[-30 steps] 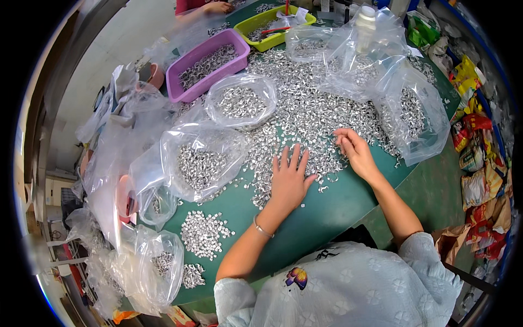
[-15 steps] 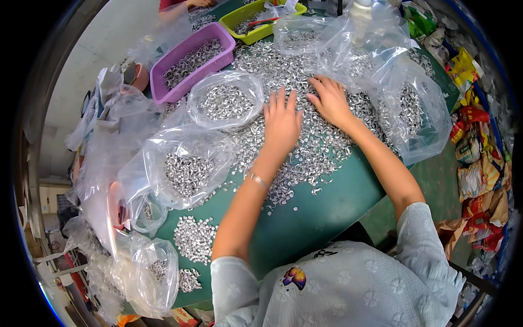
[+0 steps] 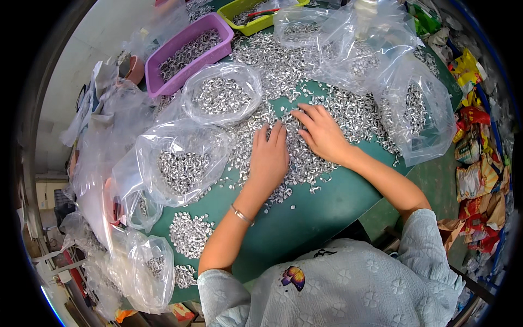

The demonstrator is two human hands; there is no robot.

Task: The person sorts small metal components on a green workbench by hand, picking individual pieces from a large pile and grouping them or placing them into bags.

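Observation:
A broad heap of small curved silvery metal pieces (image 3: 348, 114) covers the middle of the green table (image 3: 310, 212). My left hand (image 3: 269, 155), a bracelet on its wrist, lies palm down on the near left part of the heap with its fingers stretched out. Beside it my right hand (image 3: 324, 136) rests on the pieces, fingers apart and pointing left. Both palms are hidden, and neither hand grips anything that I can see. Left of my left hand stand two open clear plastic bags (image 3: 144, 163) holding similar pieces.
A purple basket (image 3: 204, 60) and a yellow-green basket (image 3: 259, 24) hold more pieces at the back. Clear bags (image 3: 430, 131) stand at the right around a pale bottle (image 3: 364, 16). A small separate pile (image 3: 190, 234) lies near left. Colourful packets (image 3: 471, 180) line the right side.
Both hands have slid toward me across the heap, the left one also slightly leftward. Pieces have shifted with them, and green tabletop now shows behind my fingers.

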